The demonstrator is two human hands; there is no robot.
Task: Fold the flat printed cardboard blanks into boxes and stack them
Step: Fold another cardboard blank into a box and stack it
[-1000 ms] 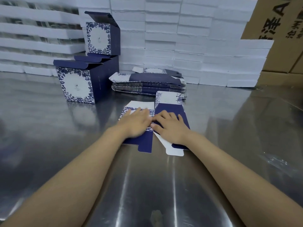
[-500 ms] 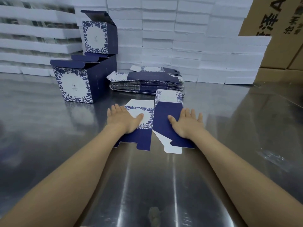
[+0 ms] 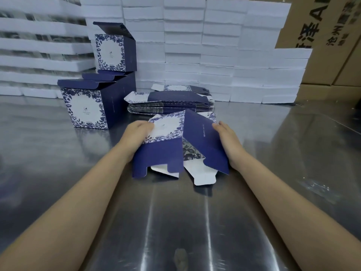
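A shiny steel table [image 3: 58, 173] runs back to white stacks [image 3: 214, 55] and brown cartons [image 3: 322, 36], which are cut off at right. Mid-table sits the half-raised blank [image 3: 201, 137]. The left hand [image 3: 134, 135] grips its floral panel. The right hand [image 3: 228, 141] lies against the blue panel, and I cannot tell its grip. Boxes [image 3: 88, 106] and a flat pile [image 3: 170, 104] stand behind.

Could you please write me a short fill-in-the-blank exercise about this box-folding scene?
1. The left hand and right hand hold a blank printed white and ____.
2. The folded boxes stand to the ____ of the pile of flat blanks.
3. The lid of the top box stands ____.
Missing words: blue, left, open.
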